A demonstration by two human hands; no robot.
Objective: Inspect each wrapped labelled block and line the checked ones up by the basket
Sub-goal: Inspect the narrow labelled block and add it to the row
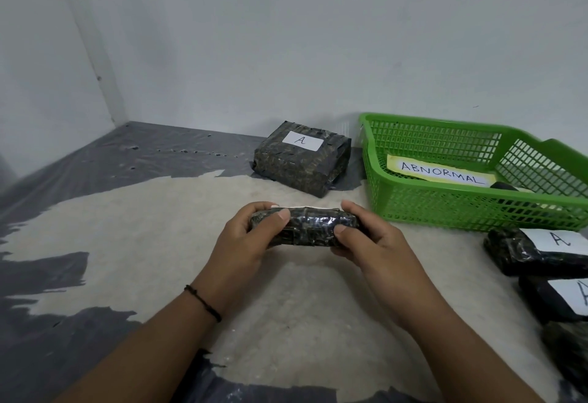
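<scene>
- Left hand (251, 237) and right hand (362, 237) each clasp one end of a wrapped block (305, 227), thumbs on the near face, fingers curled over the far edge. The block is held clear of the surface, turned edge-on to the camera, so its label shows only as a thin white strip along the top rear edge.
- Risk, grip: the glossy wrapping looks slick. Judged from the end-only hold, a loosened thumb during rotation could let the block slip and drop onto the pale mat (165, 227) below.
- Risk, inspection: with the label face turned away, the letter cannot be read from here. A mislabelled or damaged block could pass as checked if that face is not turned up.
- Risk, placement: one block marked "A" (302, 157) lies beyond the hands, just beside the left wall of the green basket (445, 211). The held block should line up with it; set down carelessly, it could knock that block askew.
- Risk, sorting: the basket carries an "ABNORMAL" sign (440, 173) and already holds a dark item, partly hidden. A sound block placed inside would be wrongly rejected.
- Risk, mixing: further labelled blocks (534, 253) lie at the right edge, near the basket front. Whether they are checked cannot be told; returning the held block there would confuse the count.
</scene>
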